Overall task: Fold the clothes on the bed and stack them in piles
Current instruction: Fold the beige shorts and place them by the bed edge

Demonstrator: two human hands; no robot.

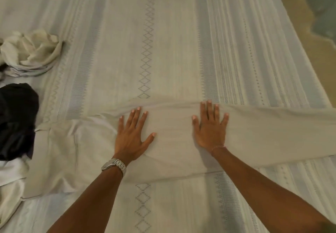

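Pale garment [172,141] lies across bed [163,41] at 6 o'clock | left hand [131,138], right hand [210,130] press it flat, fingers spread straight | risk: sliding palms could drag cloth into wrinkles | unfolded heap [31,54] waits at 9 o'clock

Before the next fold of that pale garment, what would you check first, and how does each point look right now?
1. Left hand flat on the pale garment: ok.
2. Right hand flat on it, fingers spread: ok.
3. Stretch between the hands smooth: ok.
4. Left end of the garment smooth: not ok, creases show.
5. Right end fully laid out: cannot tell, it leaves the frame.
6. Black clothing and crumpled cream cloth apart from the fold area: ok.
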